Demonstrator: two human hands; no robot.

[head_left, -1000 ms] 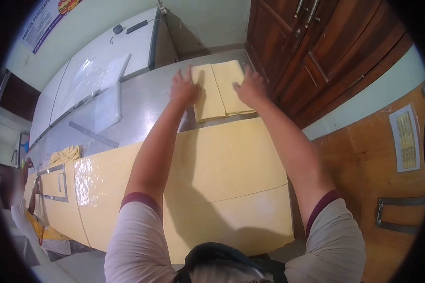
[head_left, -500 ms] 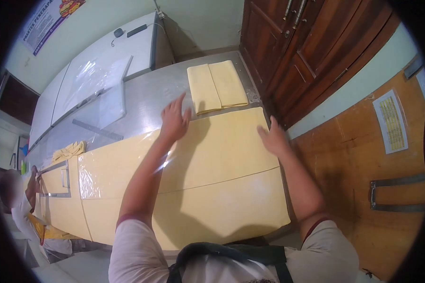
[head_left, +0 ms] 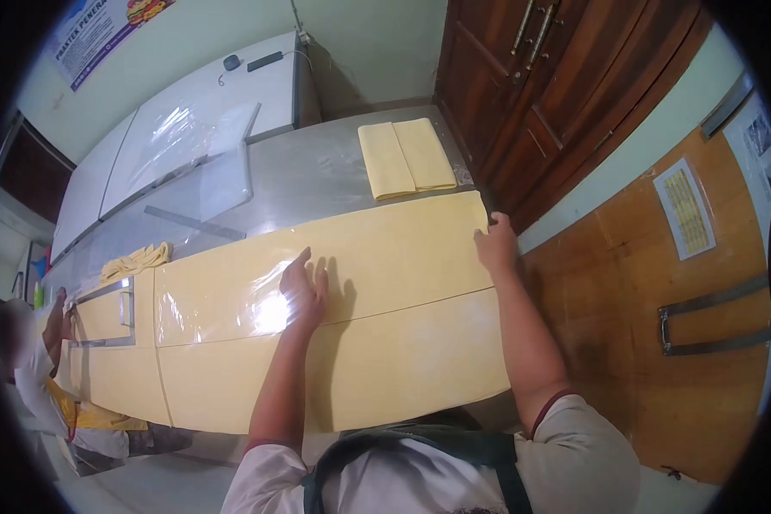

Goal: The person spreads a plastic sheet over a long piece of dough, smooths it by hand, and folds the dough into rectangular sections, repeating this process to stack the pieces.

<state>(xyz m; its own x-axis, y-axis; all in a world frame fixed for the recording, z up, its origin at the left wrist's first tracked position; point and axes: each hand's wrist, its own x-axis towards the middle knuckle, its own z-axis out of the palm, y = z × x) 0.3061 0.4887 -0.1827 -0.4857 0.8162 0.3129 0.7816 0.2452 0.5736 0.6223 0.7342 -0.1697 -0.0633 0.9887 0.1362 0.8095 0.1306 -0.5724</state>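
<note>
A long, pale yellow dough sheet [head_left: 403, 330] lies flat in front of me, with a lengthwise line running across it. Over the sheet, my left hand [head_left: 304, 291] is held with thumb and fingers apart, holding nothing, close to shiny clear plastic [head_left: 218, 304] that covers part of the dough. My right hand [head_left: 497, 244] is at the sheet's right edge, its thumb and bent fingers apart, fingertips right at the border. Behind the sheet lies a folded piece of dough [head_left: 407, 158].
A steel table [head_left: 308, 167] bears the dough. At the far left, a co-worker's hands [head_left: 60, 321] hold a metal frame cutter [head_left: 103, 343] on the dough. Dough strips [head_left: 137, 261] and a metal ruler [head_left: 195, 224] lie behind. A wooden board [head_left: 591, 283] stands at right.
My left hand has come back towards me, from near the folded dough to over the plastic-covered sheet. My right hand has stayed by the right edge, its fingers more bent. The view has shifted slightly.
</note>
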